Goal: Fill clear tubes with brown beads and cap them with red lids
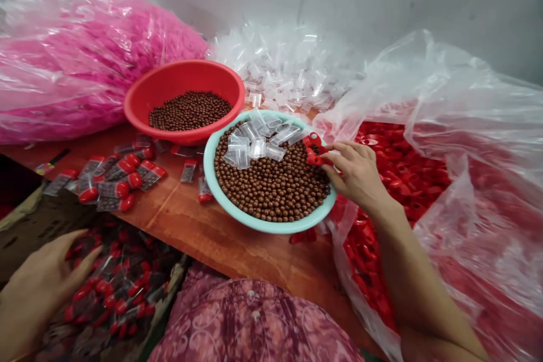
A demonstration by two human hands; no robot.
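My right hand (358,172) is at the right rim of a pale green basin (271,227), its fingertips closed on some red plastic caps (313,150). Brown round beads (271,189) fill much of this basin, and several small clear plastic containers (258,147) lie on top of them. At lower left, my left hand (46,280) is above a cardboard box, thumb and fingers apart, with nothing visible between them. Beneath it in the box are many red-capped containers (121,294) with dark contents.
A red bowl (136,103) of brown beads stands behind the basin. Filled containers (116,178) lie loose on the table (186,226). Behind are a bag of pink pieces (106,51) and a heap of clear containers (288,68). An opened plastic bag (479,192) with red caps lies right.
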